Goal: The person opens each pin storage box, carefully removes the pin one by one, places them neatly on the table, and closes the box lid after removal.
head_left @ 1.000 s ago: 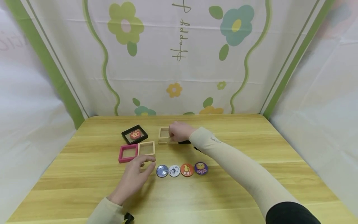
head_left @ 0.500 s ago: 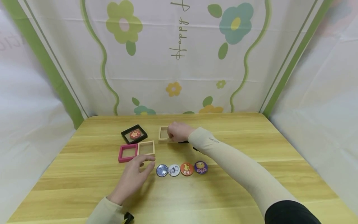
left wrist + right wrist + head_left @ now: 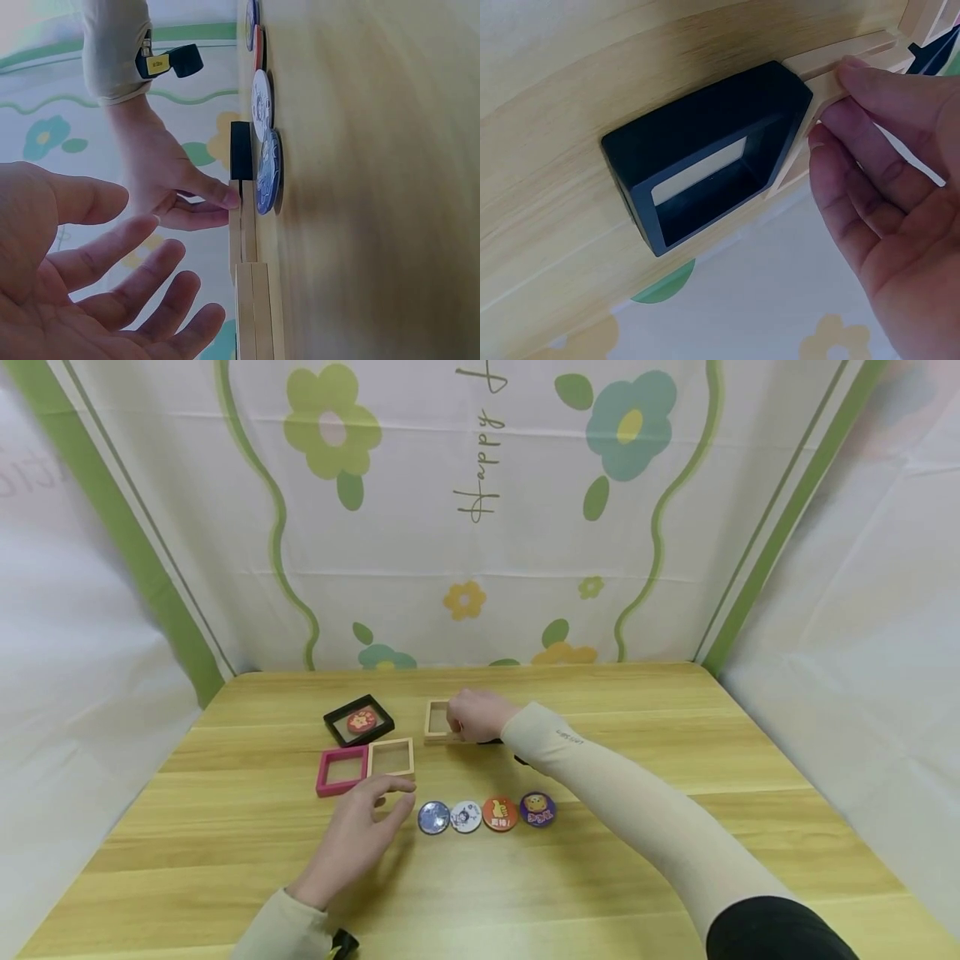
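Observation:
In the head view my right hand (image 3: pixel 483 715) is at a light wooden square frame (image 3: pixel 438 720) at the back of the table. Its thumb and fingers pinch the edge of that wooden frame (image 3: pixel 870 64), seen in the right wrist view, where a gap runs between the frame's two layers. A black frame (image 3: pixel 705 127) stands against it, mostly hidden by the hand in the head view. My left hand (image 3: pixel 360 835) hovers with loosely spread fingers, holding nothing, near a second wooden frame (image 3: pixel 392 758) and a pink frame (image 3: pixel 342 771).
A black frame (image 3: pixel 358 720) with a red badge (image 3: pixel 362 721) lies at the back left. Round badges form a row at the middle: blue (image 3: pixel 434 817), white (image 3: pixel 467 817), orange (image 3: pixel 500 813) and purple (image 3: pixel 537 809). Patterned cloth (image 3: pixel 465 543) hangs behind the table.
Almost nothing differs. My right hand shifts very slightly left at the wooden frame, and the left hand keeps its place.

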Demonstrator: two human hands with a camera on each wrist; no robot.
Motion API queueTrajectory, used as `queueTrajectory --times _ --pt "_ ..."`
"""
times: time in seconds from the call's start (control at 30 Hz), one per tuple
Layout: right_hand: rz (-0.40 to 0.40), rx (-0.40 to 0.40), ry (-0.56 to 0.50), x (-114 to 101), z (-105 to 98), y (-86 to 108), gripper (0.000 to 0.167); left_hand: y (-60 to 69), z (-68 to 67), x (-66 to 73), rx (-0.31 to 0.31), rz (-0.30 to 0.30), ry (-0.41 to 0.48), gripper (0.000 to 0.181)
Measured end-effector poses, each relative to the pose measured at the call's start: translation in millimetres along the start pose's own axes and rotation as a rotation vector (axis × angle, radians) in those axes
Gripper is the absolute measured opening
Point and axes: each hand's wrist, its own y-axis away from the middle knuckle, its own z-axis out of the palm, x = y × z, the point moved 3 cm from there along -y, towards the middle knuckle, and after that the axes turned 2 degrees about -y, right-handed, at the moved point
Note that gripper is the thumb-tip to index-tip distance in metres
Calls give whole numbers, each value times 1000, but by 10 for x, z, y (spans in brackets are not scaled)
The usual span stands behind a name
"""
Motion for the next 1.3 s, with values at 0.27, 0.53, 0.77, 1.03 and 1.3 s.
queueTrajectory --times 0.27,0.53,0.77,1.03,1.3 --pt "8 2 17 -29 -2 -7 35 1 -3 -2 4 2 1 17" --pt "18 0 13 -34 -2 -13 32 4 -3 2 3 6 -1 17" --pt "27 9 19 -36 6 -17 33 2 -2 10 -7 -12 -6 18" --pt "67 -8 26 -71 -18 -17 27 0 4 5 -11 -11 -4 19" --pt "71 6 50 -73 2 -40 22 6 1 9 -10 -15 1 19"
